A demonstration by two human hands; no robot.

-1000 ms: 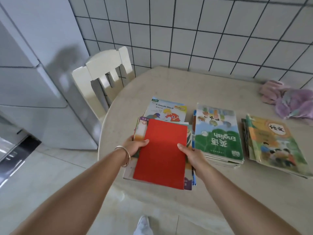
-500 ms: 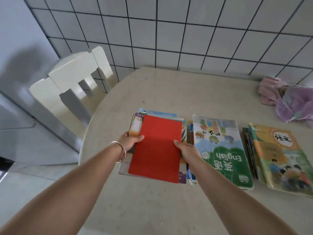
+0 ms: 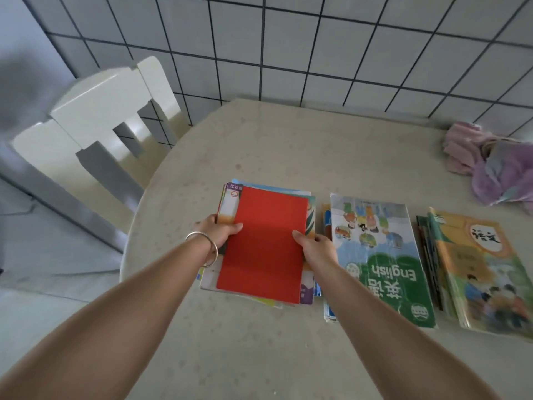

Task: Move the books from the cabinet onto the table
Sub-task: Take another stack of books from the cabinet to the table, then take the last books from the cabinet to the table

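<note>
- Head view: red-covered stack of books (image 3: 264, 243) straight ahead, between the two hands, over the left part of the counter (image 3: 288, 145).
- Left hand (image 3: 217, 232) closed on the stack's left edge, thumb on the red cover; right hand (image 3: 315, 249) closed on the right edge, thumb likewise on top — a two-sided clamp around the middle of the stack's length.
- Long axis of the stack pointing away from the body, slightly tilted, roughly parallel to both forearms.
- Hard to tell whether the underside already touches the counter or hangs just above it; near end seemingly at or on the surface.
- Just to the right, almost touching: the English textbook pile (image 3: 380, 261); further right, a third pile with a yellow-green cover (image 3: 478, 272).
- Judgement: neither hand nearer — equal reach, so straight down and release, minding the narrow gap on the right-hand side.
- Well apart and no obstacle: white chair (image 3: 98, 122) left, pink cloth (image 3: 490, 166) far right.
</note>
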